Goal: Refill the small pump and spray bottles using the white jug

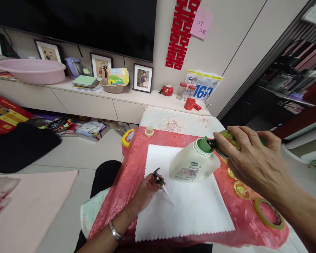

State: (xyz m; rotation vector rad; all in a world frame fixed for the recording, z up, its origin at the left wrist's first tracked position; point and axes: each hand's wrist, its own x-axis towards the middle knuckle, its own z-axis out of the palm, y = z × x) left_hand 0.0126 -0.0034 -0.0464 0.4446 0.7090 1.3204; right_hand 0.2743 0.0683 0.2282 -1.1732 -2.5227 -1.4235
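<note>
My left hand [149, 191] is closed on a black pump dispenser head [159, 178], its pale dip tube slanting down over a white scalloped mat [179, 218]. On that mat stands a large cream jug [191, 163] with a handle, a printed label and a green spout in its uncapped mouth. With my right hand [252, 154] I grip a small green bottle [228, 138], tipped sideways so that its black neck meets the jug's spout. Most of this bottle is hidden behind my fingers. Whether liquid is flowing I cannot tell.
A cream cap [149, 131] lies on the red table cover [121, 196] at the far left corner. A roll of tape [269, 213] and gold trays [241, 189] line the right side. Behind, a cabinet top holds a pink basin [31, 72], photo frames [143, 78] and jars [182, 91].
</note>
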